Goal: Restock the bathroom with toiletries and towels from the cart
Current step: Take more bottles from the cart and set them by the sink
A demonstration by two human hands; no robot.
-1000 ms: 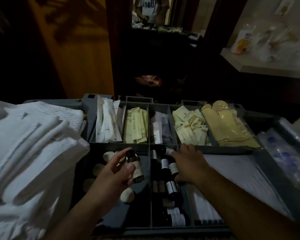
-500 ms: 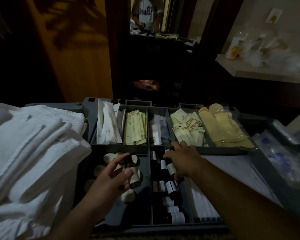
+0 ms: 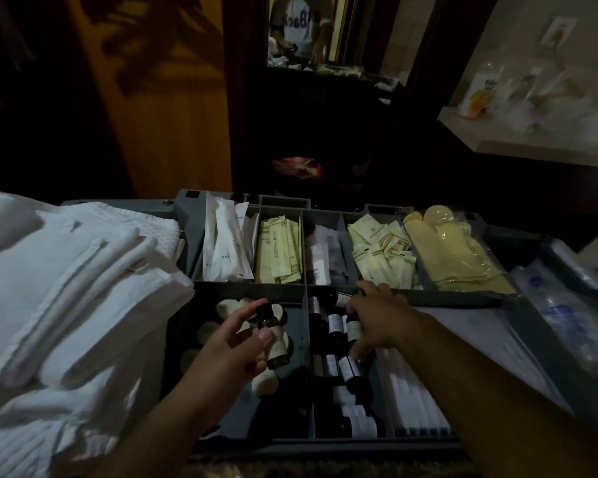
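Both forearms enter cut off at the near edge in dim light. A stack of folded white towels [image 3: 66,288] on the left runs out of frame and hides that end of the grey cart tray [image 3: 239,290]. The left hand [image 3: 232,346] pinches a small dark bottle [image 3: 272,334] with a pale label between thumb and fingers. It holds the bottle over the near-left compartment, in front of a scatter of round pale pieces [image 3: 265,385] too dim to identify. The hands are apart, with a divider between them. The right hand [image 3: 382,319] reaches down among the dark bottles [image 3: 347,369] lying in the middle compartment. Its fingertips are lost among them, so whether it grips one cannot be told. Its forearm crosses long white packets [image 3: 416,405] and a flat pale sheet [image 3: 480,334]. The far row holds, left to right, white sachets [image 3: 221,243], pale yellow sachets [image 3: 278,251], clear-wrapped packets [image 3: 325,262], cream packets [image 3: 384,253] and yellow gloves [image 3: 456,251] in clear plastic. At the right edge lie blurred plastic-wrapped items [image 3: 567,312] with blue print. Beyond the cart most is dark, apart from a reddish shape [image 3: 297,167]. A mirror [image 3: 301,25] shows a person's torso cropped at the top, and a blurred shelf [image 3: 532,143] at far right carries clear bags.
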